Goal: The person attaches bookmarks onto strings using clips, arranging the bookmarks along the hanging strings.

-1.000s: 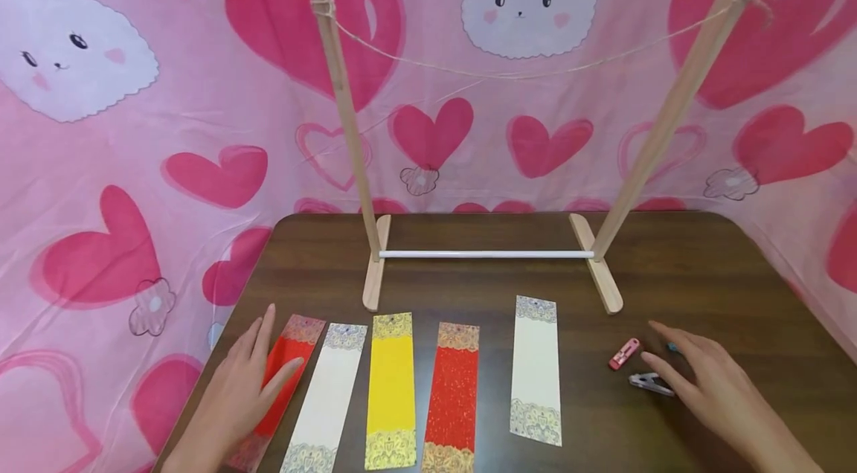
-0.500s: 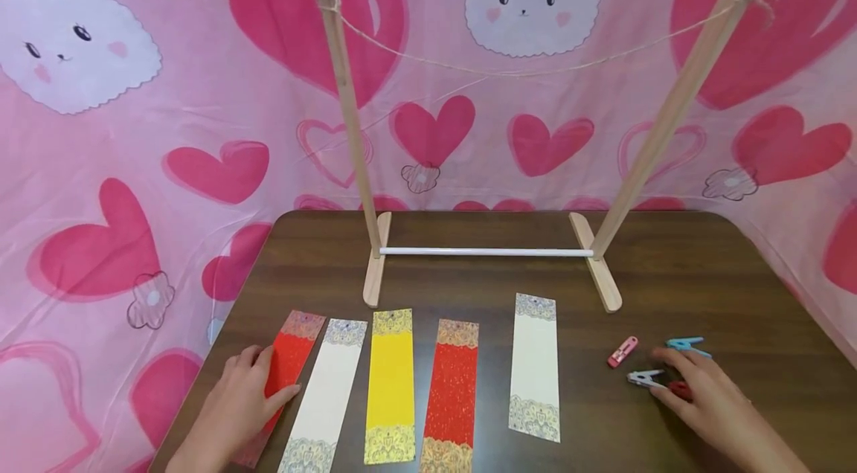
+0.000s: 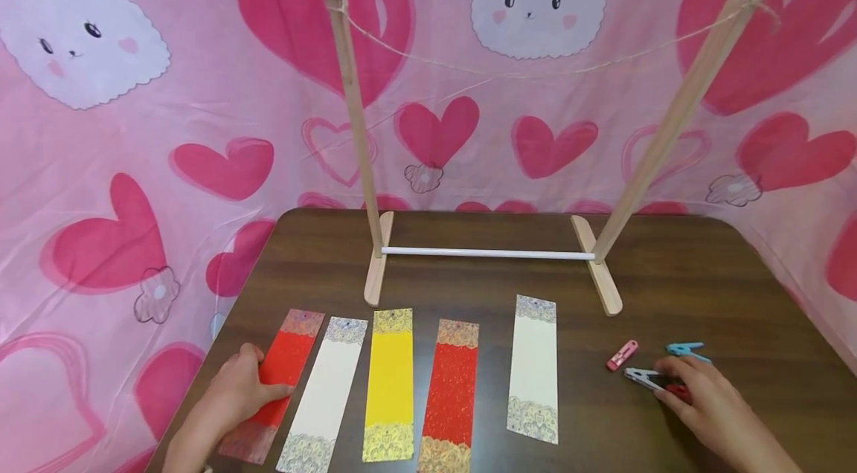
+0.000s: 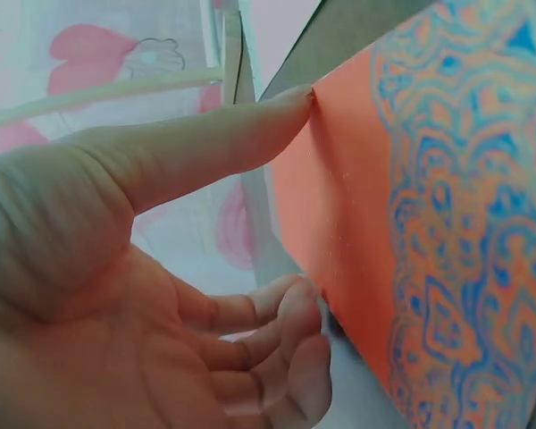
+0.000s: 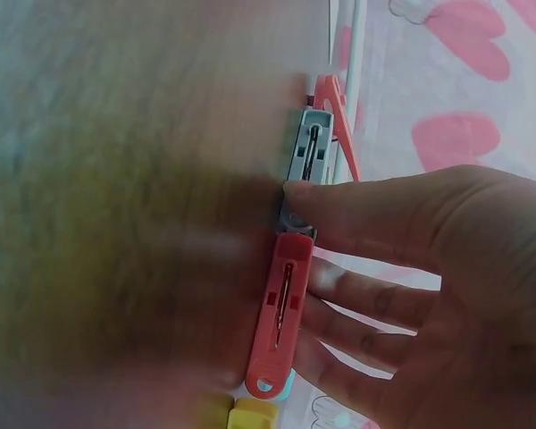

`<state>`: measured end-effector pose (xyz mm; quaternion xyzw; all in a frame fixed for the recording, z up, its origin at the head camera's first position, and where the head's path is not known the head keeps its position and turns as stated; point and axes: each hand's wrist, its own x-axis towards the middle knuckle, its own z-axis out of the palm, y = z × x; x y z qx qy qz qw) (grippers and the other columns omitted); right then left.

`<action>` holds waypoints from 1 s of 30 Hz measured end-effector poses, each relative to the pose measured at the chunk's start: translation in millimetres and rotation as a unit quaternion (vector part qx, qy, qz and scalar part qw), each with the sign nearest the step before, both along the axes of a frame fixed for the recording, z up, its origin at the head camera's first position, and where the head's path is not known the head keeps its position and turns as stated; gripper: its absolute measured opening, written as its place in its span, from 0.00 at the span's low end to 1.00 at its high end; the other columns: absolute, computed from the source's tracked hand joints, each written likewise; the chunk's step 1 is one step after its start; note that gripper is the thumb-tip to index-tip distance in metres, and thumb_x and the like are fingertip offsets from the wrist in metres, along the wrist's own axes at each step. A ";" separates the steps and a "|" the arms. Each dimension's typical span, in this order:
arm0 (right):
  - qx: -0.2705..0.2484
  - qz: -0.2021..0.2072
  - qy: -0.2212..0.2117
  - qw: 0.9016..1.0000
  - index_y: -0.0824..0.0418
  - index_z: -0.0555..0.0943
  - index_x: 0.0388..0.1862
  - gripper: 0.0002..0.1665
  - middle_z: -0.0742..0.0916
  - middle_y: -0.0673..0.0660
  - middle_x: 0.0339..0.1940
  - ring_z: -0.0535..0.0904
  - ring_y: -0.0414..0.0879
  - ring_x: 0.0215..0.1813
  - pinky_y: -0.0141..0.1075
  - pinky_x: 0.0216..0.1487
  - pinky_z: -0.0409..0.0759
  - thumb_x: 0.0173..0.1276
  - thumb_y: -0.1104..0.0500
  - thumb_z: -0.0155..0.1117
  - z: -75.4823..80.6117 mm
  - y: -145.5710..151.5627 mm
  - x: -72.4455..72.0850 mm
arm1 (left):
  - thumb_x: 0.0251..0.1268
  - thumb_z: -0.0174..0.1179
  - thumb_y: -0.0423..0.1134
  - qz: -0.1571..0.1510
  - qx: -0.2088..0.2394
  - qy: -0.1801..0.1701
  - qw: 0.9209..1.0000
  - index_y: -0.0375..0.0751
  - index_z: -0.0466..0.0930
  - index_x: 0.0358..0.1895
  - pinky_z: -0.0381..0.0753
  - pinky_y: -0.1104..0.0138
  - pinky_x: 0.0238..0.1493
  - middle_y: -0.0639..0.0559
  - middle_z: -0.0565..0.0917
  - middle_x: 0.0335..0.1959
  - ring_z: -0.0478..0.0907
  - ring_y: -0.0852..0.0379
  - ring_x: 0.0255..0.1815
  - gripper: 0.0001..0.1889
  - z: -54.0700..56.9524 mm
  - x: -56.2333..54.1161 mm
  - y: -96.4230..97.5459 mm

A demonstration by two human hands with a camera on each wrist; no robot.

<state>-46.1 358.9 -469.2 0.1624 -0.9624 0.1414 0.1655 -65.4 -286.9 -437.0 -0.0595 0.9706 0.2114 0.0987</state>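
My left hand (image 3: pixel 230 387) pinches the leftmost red paper strip (image 3: pixel 294 346) by its two long edges, thumb on one side and curled fingertips on the other. In the left wrist view the strip's red middle (image 4: pixel 348 161) bows slightly beside its patterned end (image 4: pixel 473 214). My right hand (image 3: pixel 713 406) is at the clothespins on the right, its thumb tip on a grey clothespin (image 5: pixel 310 143). A red clothespin (image 5: pixel 281 313) lies in line below it in the right wrist view, close to the other fingers. The index fingertip is partly hidden there.
More strips lie in a row: white (image 3: pixel 328 384), yellow (image 3: pixel 390 384), red (image 3: pixel 450 384) and white (image 3: pixel 533 369). A pink clothespin (image 3: pixel 623 355), a blue clothespin (image 3: pixel 689 349) and a yellow clothespin (image 5: pixel 253 414) are near my right hand. Behind stands a wooden frame (image 3: pixel 355 108) with a sagging string (image 3: pixel 428 62).
My left hand has come down onto the red strip and its fingers have curled in at the edges. The right hand has lowered to the clothespins and closed toward the grey one.
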 end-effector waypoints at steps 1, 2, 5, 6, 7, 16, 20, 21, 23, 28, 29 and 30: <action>0.000 -0.001 -0.006 1.000 0.54 0.82 0.32 0.24 0.84 0.48 0.34 0.76 0.37 0.34 0.26 0.32 0.73 0.35 0.67 0.85 0.3 -0.7 -0.1 | 0.43 0.79 0.49 0.000 -0.003 0.002 1.000 0.24 0.66 0.43 0.75 0.51 0.40 0.40 0.73 0.31 0.72 0.45 0.35 0.37 0.2 0.6 -1.2; 0.001 -0.001 -0.010 1.000 0.54 0.82 0.32 0.24 0.83 0.48 0.33 0.75 0.36 0.34 0.29 0.31 0.75 0.35 0.66 0.85 0.5 -1.4 -0.3 | 0.42 0.79 0.49 -0.002 -0.009 0.006 1.000 0.25 0.68 0.42 0.74 0.52 0.40 0.40 0.72 0.31 0.71 0.44 0.36 0.36 0.4 1.2 -2.1; 0.002 -0.002 -0.023 1.000 0.56 0.82 0.32 0.23 0.83 0.47 0.32 0.74 0.34 0.32 0.35 0.29 0.77 0.37 0.66 0.85 1.9 -3.3 -1.0 | 0.41 0.80 0.49 -0.007 -0.029 0.015 0.999 0.26 0.71 0.38 0.71 0.51 0.40 0.40 0.71 0.32 0.69 0.40 0.38 0.34 2.1 2.0 -2.9; 0.002 -0.003 -0.024 1.000 0.56 0.82 0.32 0.23 0.83 0.47 0.32 0.74 0.34 0.32 0.35 0.29 0.77 0.38 0.66 0.85 2.7 -4.2 -1.0 | 0.41 0.80 0.49 -0.008 -0.033 0.015 0.999 0.27 0.71 0.37 0.70 0.51 0.40 0.40 0.71 0.32 0.70 0.40 0.38 0.33 2.6 1.7 -2.8; 0.001 -0.005 -0.029 1.000 0.56 0.82 0.33 0.23 0.83 0.47 0.32 0.73 0.34 0.32 0.36 0.29 0.76 0.38 0.66 0.84 3.6 -5.2 -0.9 | 0.40 0.80 0.49 -0.008 -0.035 0.015 0.999 0.27 0.72 0.37 0.71 0.50 0.39 0.40 0.71 0.31 0.70 0.40 0.37 0.32 3.2 1.1 -2.6; -0.024 -0.012 -0.082 0.996 0.58 0.82 0.39 0.20 0.85 0.47 0.34 0.76 0.32 0.33 0.34 0.28 0.77 0.47 0.65 0.81 14.6 -14.2 -0.8 | 0.47 0.77 0.36 -0.019 0.034 0.005 0.999 0.22 0.66 0.52 0.79 0.57 0.36 0.44 0.77 0.34 0.76 0.51 0.35 0.34 3.9 -1.6 -0.2; -0.042 0.010 -0.039 0.998 0.57 0.83 0.38 0.22 0.85 0.46 0.33 0.77 0.32 0.33 0.30 0.27 0.77 0.43 0.67 0.81 20.0 -19.2 -0.9 | 0.53 0.73 0.31 -0.042 0.057 0.044 0.997 0.29 0.73 0.49 0.79 0.60 0.34 0.47 0.79 0.34 0.76 0.52 0.35 0.22 5.1 3.7 -0.6; -0.049 0.017 -0.031 0.998 0.57 0.83 0.38 0.22 0.85 0.46 0.32 0.77 0.32 0.34 0.27 0.27 0.77 0.43 0.67 0.81 21.8 -21.0 -1.0 | 0.54 0.71 0.30 -0.041 0.067 0.050 0.996 0.32 0.74 0.47 0.79 0.62 0.32 0.47 0.80 0.34 0.76 0.54 0.34 0.19 5.9 5.3 -0.7; -0.068 0.031 -0.020 0.997 0.57 0.83 0.38 0.21 0.86 0.48 0.33 0.78 0.32 0.35 0.22 0.27 0.77 0.45 0.68 0.80 25.9 -25.6 -1.7 | 0.58 0.69 0.29 -0.038 0.089 0.066 0.993 0.37 0.75 0.43 0.78 0.65 0.28 0.49 0.82 0.32 0.77 0.57 0.30 0.13 7.6 7.9 -1.1; -0.087 0.030 0.010 0.996 0.59 0.85 0.42 0.20 0.88 0.52 0.37 0.81 0.33 0.36 0.14 0.34 0.71 0.49 0.65 0.80 43.8 -32.4 -6.4 | 0.60 0.67 0.28 -0.028 0.120 0.126 0.984 0.41 0.77 0.39 0.72 0.69 0.25 0.56 0.83 0.26 0.71 0.64 0.21 0.09 12.9 10.1 1.8; -0.091 0.025 0.012 0.995 0.59 0.85 0.43 0.20 0.88 0.52 0.38 0.80 0.31 0.36 0.13 0.34 0.70 0.50 0.65 0.79 48.8 -32.8 -8.4 | 0.60 0.68 0.27 -0.025 0.126 0.142 0.981 0.41 0.77 0.39 0.73 0.70 0.25 0.56 0.83 0.25 0.72 0.65 0.21 0.10 14.1 10.2 3.0; -0.095 0.024 0.016 0.995 0.59 0.85 0.44 0.20 0.88 0.53 0.38 0.80 0.31 0.36 0.12 0.35 0.69 0.51 0.65 0.79 53.4 -33.1 -10.7 | 0.59 0.68 0.26 -0.021 0.133 0.156 0.979 0.40 0.77 0.39 0.75 0.71 0.26 0.56 0.83 0.24 0.73 0.65 0.21 0.10 15.5 10.3 4.6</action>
